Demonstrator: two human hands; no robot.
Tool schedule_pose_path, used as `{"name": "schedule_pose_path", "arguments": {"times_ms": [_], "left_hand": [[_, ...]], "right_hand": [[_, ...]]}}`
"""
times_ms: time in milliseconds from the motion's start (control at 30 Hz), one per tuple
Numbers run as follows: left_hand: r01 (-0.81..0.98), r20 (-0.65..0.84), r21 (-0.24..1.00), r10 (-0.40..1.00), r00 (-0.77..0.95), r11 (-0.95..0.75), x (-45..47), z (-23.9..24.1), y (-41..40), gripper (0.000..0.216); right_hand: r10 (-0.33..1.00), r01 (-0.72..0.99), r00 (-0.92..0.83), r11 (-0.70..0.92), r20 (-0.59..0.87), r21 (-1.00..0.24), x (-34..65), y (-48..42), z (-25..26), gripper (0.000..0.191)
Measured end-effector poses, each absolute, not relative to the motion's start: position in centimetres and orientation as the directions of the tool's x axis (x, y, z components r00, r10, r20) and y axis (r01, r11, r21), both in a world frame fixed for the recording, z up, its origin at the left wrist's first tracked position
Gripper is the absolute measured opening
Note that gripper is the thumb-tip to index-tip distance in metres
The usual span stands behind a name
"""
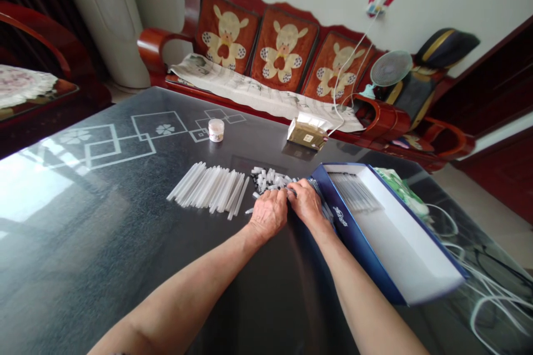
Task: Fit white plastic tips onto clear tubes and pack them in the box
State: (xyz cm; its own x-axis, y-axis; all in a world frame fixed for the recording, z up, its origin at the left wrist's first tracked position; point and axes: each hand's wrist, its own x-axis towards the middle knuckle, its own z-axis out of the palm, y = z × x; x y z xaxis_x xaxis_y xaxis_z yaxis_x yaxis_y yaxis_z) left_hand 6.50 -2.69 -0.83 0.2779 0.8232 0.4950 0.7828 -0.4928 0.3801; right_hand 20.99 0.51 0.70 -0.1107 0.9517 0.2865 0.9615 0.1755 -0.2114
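My left hand (270, 213) and my right hand (306, 201) meet above the dark table, fingers curled and pinched close together. A small dark piece shows between the fingertips, but its kind is hidden. Just behind them lies a loose pile of small whitish and black pen caps (266, 177). To the left, many translucent white pen barrels (212, 188) rest side by side in a row. Thin dark sticks like pen refills (327, 208) lie beside my right hand, partly covered by it. Right of them stands an open blue box (375, 255) with slim, pale pens (356, 191) at its far end.
A small white jar (216, 130) and a tissue box (308, 133) stand farther back on the table (125, 244). Beyond the blue box are a green-and-white packet (402, 191) and white cables (487, 288). A wooden sofa (160, 44) with a fan (391, 68) is behind.
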Motion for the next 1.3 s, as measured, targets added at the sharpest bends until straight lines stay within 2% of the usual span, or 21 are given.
{"name": "schedule_pose_path", "arguments": {"times_ms": [100, 167, 233, 300, 333, 400, 500, 600, 867, 1300], "left_hand": [[0.770, 0.515, 0.385, 0.811, 0.278, -0.509, 6.4, -0.8, -2.6, 0.021], [0.749, 0.563, 0.388, 0.781, 0.268, -0.537, 6.3, -0.8, -2.6, 0.021], [0.702, 0.626, 0.389, 0.730, 0.274, -0.597, 6.2, -0.6, -2.7, 0.023], [0.645, 0.679, 0.380, 0.674, 0.292, -0.663, 6.2, -0.4, -2.8, 0.024], [0.628, 0.693, 0.374, 0.655, 0.301, -0.683, 6.2, -0.3, -2.9, 0.025], [0.625, 0.698, 0.369, 0.649, 0.302, -0.688, 6.2, -0.4, -2.9, 0.025], [0.658, 0.672, 0.374, 0.680, 0.293, -0.653, 6.2, -0.8, -2.6, 0.024], [0.678, 0.638, 0.375, 0.707, 0.305, -0.632, 6.3, -1.3, -2.3, 0.022], [0.690, 0.570, 0.436, 0.771, 0.284, -0.577, 6.3, -1.2, -2.3, 0.024], [0.708, 0.542, 0.430, 0.787, 0.294, -0.561, 6.3, -1.3, -2.3, 0.026]], "right_hand": [[0.933, 0.929, -0.089, 0.204, 0.349, -0.308, 21.1, 0.3, 0.8, 0.015], [0.910, 0.846, 0.013, 0.211, 0.415, -0.490, 21.4, -0.1, 0.9, 0.012], [0.903, 0.640, 0.202, 0.171, 0.379, -0.749, 21.5, -0.7, 0.9, 0.016], [0.912, 0.285, 0.351, 0.111, 0.211, -0.952, 21.3, -1.4, 0.7, 0.025], [0.920, 0.090, 0.376, 0.087, 0.114, -0.992, 21.1, -1.7, 0.6, 0.030], [0.933, -0.223, 0.359, 0.056, -0.029, -0.973, 20.6, -2.2, 0.2, 0.037], [0.939, -0.441, 0.326, 0.052, -0.106, -0.896, 20.0, -2.5, -0.3, 0.041], [0.941, -0.510, 0.316, 0.063, -0.119, -0.858, 19.8, -2.3, -0.7, 0.035], [0.975, -0.520, 0.207, 0.040, -0.080, -0.853, 19.7, -2.3, -0.6, 0.021], [0.974, -0.403, 0.225, 0.075, -0.020, -0.912, 19.3, -2.4, -0.8, 0.023]]}}
